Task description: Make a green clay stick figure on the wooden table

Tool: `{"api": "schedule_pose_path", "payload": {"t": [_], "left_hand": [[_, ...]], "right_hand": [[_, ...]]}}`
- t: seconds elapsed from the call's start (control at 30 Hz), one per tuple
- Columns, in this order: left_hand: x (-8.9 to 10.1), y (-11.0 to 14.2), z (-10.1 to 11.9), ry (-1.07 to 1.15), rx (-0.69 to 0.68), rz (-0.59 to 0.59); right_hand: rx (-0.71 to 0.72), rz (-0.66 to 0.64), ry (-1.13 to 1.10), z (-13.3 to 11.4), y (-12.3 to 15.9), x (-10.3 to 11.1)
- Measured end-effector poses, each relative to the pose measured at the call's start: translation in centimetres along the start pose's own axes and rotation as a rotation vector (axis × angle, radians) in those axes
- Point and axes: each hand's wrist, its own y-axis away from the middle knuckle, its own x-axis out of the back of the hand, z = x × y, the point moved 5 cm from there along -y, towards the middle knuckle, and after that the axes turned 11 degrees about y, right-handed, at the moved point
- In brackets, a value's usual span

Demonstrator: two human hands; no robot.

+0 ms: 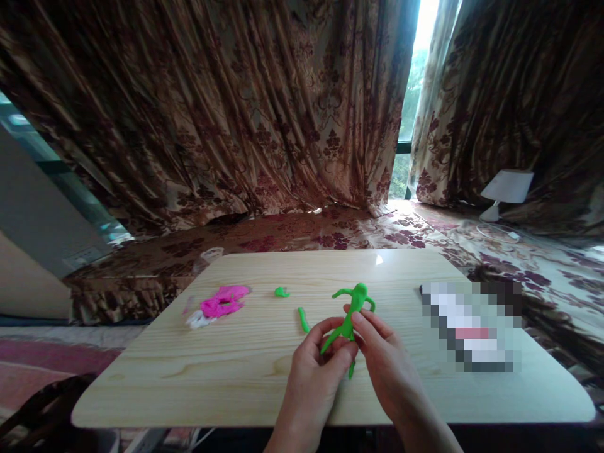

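A green modelling clay figure with a rounded head, two thin arms and two legs is held up over the near part of the table. My left hand pinches it low down, around the legs. On the body, my right hand has its thumb and fingers closed. Parts of the torso and legs are hidden behind my fingers. To the left of the figure, a short green clay strip lies on the tabletop. Farther back rests a small green clay lump.
The pale wooden table carries a pink clay mass with a white piece at its left. A blurred-out flat object lies at the right. Behind stand a white lamp on a flowered ledge and patterned curtains.
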Motion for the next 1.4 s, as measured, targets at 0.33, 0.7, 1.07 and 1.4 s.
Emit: {"api": "schedule_pose_path", "payload": {"t": [0.33,0.7,1.07,1.4], "left_hand": [[2.0,0.3,0.2,-0.101,-0.067,0.019],[2.2,-2.9,2.7,-0.391,-0.28,-0.073],[1.1,-5.8,2.1,-0.196,-0.059,-0.198],[0.4,-5.6,2.7,-0.226,-0.087,-0.235]], "right_hand": [[0.009,-0.08,0.147,-0.2,0.0,0.6],[0.066,-0.244,0.542,-1.1,0.6,0.6],[0.111,-0.264,0.582,-1.5,0.7,1.3],[0.33,0.054,0.625,-3.5,-0.4,2.9]]}}
